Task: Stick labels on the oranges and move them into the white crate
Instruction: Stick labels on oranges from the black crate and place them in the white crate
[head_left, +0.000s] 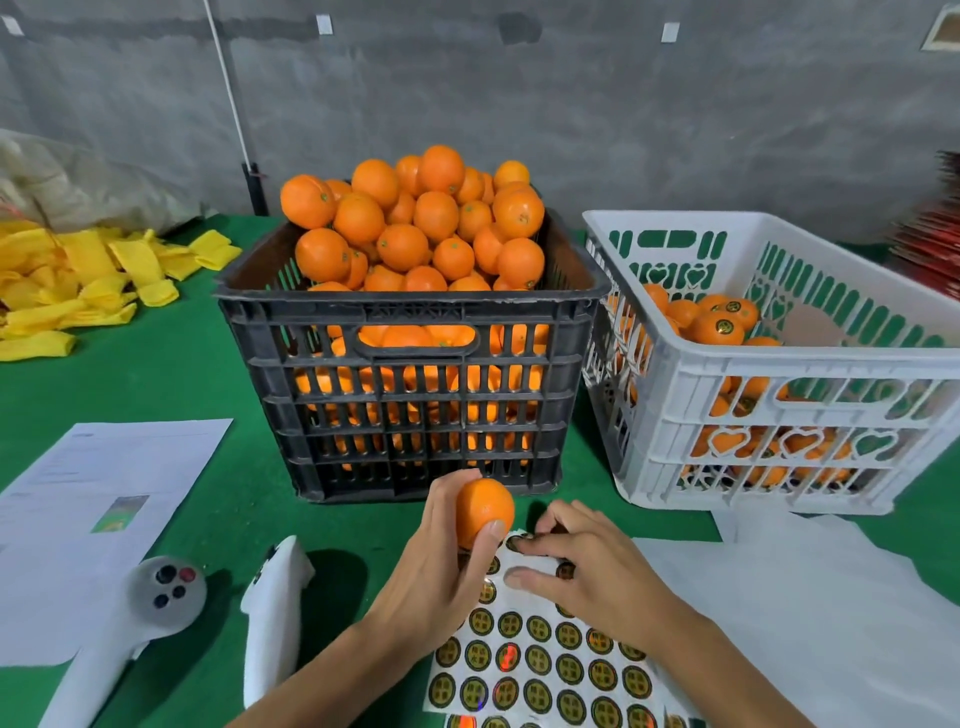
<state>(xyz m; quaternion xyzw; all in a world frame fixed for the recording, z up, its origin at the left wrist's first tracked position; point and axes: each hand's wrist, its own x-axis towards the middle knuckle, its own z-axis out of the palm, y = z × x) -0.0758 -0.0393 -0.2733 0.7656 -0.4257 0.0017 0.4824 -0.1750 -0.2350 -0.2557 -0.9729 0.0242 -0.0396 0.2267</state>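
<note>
A person sits at a green table (171, 374), seen from their own head looking down. The left hand (441, 566) holds 1 orange (484, 512) upright in front of them, fingers wrapped behind it and the thumb pressed across its front. No label shows on the side of the fruit facing the camera.

Just to the right of that orange, almost touching it, the right hand (582, 564) rests palm down on a sheet of round gold-and-black labels (540, 660). Its thumb and forefinger pinch at a label at the sheet's far edge, while the other fingers press the sheet flat. Whether the label has lifted free cannot be told.

The key relation: the label being picked sits right beside the orange's lower right side, so the right hand is the nearer one to carry it across.

The white crate (779, 358) stands ahead and to the right, beyond the right hand, partly filled with labelled oranges. A black crate (410, 312), heaped with unlabelled oranges, stands straight ahead, touching the white one.
</note>
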